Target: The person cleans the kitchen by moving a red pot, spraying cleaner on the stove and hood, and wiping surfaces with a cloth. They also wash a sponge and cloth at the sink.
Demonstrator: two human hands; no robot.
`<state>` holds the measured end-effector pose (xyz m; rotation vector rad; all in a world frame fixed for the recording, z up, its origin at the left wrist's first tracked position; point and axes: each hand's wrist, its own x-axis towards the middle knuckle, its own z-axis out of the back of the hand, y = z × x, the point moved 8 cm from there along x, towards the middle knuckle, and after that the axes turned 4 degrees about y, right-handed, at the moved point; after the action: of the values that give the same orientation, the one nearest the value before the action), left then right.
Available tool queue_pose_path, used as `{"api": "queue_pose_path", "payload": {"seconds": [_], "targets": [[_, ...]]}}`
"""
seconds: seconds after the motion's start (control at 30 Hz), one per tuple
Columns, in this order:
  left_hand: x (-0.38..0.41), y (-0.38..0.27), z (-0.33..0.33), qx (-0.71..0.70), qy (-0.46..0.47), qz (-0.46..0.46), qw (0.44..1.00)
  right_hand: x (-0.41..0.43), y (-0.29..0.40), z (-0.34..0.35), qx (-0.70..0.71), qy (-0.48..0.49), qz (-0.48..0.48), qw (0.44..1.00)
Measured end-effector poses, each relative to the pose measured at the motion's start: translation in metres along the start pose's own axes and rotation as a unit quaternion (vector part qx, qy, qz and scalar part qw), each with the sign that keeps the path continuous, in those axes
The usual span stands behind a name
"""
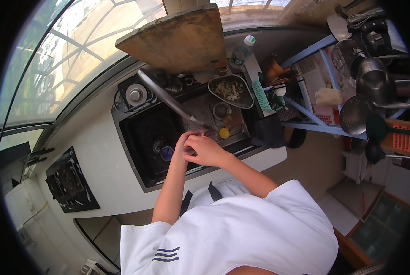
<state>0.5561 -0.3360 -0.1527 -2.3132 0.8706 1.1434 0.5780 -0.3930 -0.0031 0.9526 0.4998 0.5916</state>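
Observation:
Both hands meet over the middle of the sink, just below the tip of the metal faucet. My left hand is partly covered by my right hand, whose fingers bend over it. Something dark and glassy shows between them, too hidden to name, and whether either hand grips it cannot be told. Water seems to run at the faucet's tip. In the black basin, left of the hands, lie a purple round item and a metal scrubber. A yellow round item lies to their right.
A strainer tray with food scraps stands at the sink's back right, near a round metal strainer. Behind are a wooden cutting board and a plastic bottle. A green utensil basket and dark cloth sit right.

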Motion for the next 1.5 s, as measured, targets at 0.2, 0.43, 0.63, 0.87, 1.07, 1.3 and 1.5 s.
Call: {"api": "queue_pose_path", "payload": {"seconds": [0.2,0.43,0.63,0.87,1.07,1.3,1.5], "targets": [[0.023,0.001,0.047,-0.112,-0.031,-0.019,0.993,0.045,-0.127,0.025,0.249,-0.176,-0.105,0.946],[-0.001,0.011,0.043,-0.032,-0.09,0.034,0.995,0.158,-0.12,0.038,0.485,-0.052,-0.081,0.869],[0.009,0.018,0.049,-0.115,0.012,0.003,0.993,0.116,-0.139,0.095,0.425,-0.295,-0.043,0.855],[-0.003,0.005,0.052,-0.081,0.122,0.017,0.989,0.04,-0.16,0.196,0.046,-0.73,-0.11,0.673],[-0.03,0.0,0.032,-0.093,0.07,0.002,0.993,0.06,-0.212,0.245,0.041,-0.636,-0.144,0.757],[-0.046,0.006,0.032,-0.019,0.113,-0.025,0.993,0.002,-0.16,0.173,0.091,-0.718,-0.02,0.689],[-0.033,0.007,0.082,-0.095,0.192,0.016,0.977,-0.08,-0.101,0.116,0.268,-0.616,0.052,0.739]]}}
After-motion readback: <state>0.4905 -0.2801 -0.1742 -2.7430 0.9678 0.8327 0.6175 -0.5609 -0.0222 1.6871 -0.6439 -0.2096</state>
